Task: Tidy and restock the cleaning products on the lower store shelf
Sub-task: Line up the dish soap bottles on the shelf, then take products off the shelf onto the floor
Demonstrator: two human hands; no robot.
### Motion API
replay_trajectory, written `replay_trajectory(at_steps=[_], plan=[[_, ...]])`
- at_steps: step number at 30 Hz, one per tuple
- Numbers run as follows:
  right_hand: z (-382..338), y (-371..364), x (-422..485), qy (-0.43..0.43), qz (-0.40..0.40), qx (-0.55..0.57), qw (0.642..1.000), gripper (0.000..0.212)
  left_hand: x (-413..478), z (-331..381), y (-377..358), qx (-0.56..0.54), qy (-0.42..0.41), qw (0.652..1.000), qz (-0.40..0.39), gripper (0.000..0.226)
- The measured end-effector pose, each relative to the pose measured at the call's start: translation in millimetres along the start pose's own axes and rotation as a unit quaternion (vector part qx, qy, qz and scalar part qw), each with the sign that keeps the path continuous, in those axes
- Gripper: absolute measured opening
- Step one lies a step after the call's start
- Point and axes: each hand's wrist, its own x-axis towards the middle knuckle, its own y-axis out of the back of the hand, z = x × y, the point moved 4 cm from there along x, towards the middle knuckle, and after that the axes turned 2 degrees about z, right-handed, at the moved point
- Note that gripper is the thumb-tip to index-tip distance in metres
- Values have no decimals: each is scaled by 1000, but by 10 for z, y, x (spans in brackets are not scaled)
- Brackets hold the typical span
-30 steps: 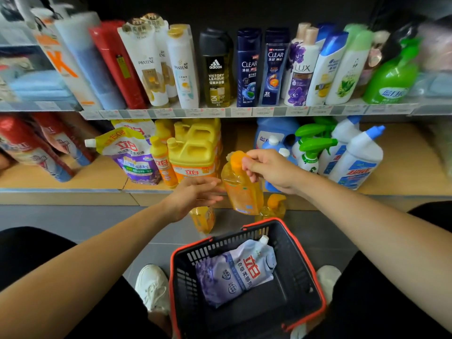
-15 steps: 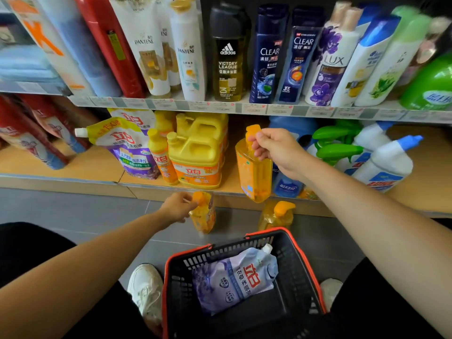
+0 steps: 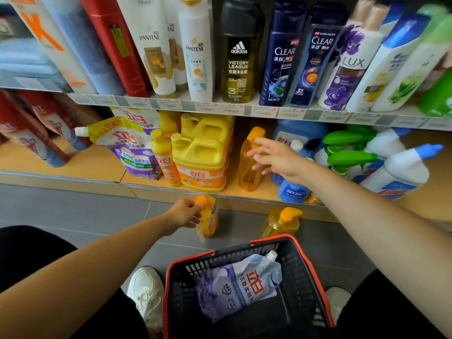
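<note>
Shelf bottle [image 3: 247, 172] by splayed R hand [image 3: 278, 160], L hand [image 3: 183, 212] grips floor bottle [image 3: 210, 221], pouch [image 3: 239, 285] in basket [image 3: 300, 270]

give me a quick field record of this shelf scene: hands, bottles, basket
left hand: grips the cap end of a small orange bottle on the floor
right hand: fingers spread at the top of the orange pump bottle; contact unclear
orange pump bottle: upright on the lower shelf, right of the yellow jugs
second pump bottle: on the floor by the basket
basket: holds one refill pouch
</note>
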Motion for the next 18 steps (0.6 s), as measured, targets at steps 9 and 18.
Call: replay_trajectory(at_steps=[9,18], plan=[[629,207,-257,11,-25,-316,948,27,-219,387,-6,-19,-96,995,25,27],[1404,268,-425,-135,-91,-560,812,38,-611,968,13,-15,-190,981,22,34]])
